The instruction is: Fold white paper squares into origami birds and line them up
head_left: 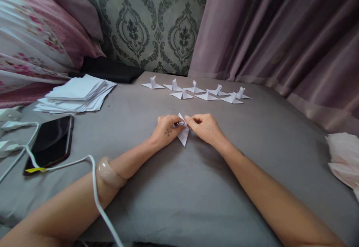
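A small folded white paper figure is between my two hands, just above or on the grey cloth surface. My left hand pinches its left side between thumb and fingers. From the other side, my right hand grips its right edge with thumb and forefinger. One pointed end sticks up past my fingertips and another points down toward me. The middle of the paper is partly hidden by my fingers. Beyond my hands stand several finished-looking folded paper figures with flat wings and an upright part.
At the left lies a stack of white paper sheets. Nearer is a black phone with a white cable that crosses over my left forearm. Pale crumpled fabric is at the right edge. Curtains hang behind.
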{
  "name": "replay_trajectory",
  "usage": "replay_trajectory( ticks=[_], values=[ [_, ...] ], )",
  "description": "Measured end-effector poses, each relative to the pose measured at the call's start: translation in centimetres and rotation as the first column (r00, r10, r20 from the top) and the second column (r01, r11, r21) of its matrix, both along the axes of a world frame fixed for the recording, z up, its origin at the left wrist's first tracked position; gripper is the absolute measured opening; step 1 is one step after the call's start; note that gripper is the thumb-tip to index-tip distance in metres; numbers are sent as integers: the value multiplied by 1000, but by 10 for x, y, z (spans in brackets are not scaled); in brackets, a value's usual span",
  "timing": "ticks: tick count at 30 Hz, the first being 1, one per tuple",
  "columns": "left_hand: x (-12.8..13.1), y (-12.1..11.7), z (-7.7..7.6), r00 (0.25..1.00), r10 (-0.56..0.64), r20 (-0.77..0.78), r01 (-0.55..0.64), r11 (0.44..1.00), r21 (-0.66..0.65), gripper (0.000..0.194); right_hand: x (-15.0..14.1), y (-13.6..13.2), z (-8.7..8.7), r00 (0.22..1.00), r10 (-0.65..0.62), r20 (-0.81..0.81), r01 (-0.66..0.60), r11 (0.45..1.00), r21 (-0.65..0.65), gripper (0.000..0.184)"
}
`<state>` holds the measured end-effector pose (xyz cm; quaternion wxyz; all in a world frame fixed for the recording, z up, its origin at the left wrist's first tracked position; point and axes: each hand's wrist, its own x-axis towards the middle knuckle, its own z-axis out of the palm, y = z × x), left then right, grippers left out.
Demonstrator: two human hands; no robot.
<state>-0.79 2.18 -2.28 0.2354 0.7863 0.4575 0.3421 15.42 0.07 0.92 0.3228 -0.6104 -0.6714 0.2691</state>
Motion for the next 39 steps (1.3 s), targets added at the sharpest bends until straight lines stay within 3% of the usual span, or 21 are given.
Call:
replay_trajectory(
  ticks=[4,7,12,17,30,39],
  values=[
    [0,0,0,1000,4,-4,-4,1000,0,8,0,4,-3,999,-31,-41,29,999,-39,32],
    [-1,1,-2,999,-16,28,17,1000,-19,10,4,7,-5,986,-32,-164,10,991,-133,28],
    [-3,4,-7,994,-71,81,72,997,-10,14,11,8,-3,912,-128,-388,-30,926,-377,20],
    [-3,5,-7,993,-76,92,76,997,3,16,14,9,-5,853,-205,-479,-70,865,-496,15],
    [-1,4,-9,988,-29,152,35,999,-37,17,10,11,-3,831,-293,-472,-37,820,-572,13],
    [1,4,-6,986,-54,158,55,998,-4,13,20,17,-8,841,-230,-489,-108,815,-569,12]
  ],
)
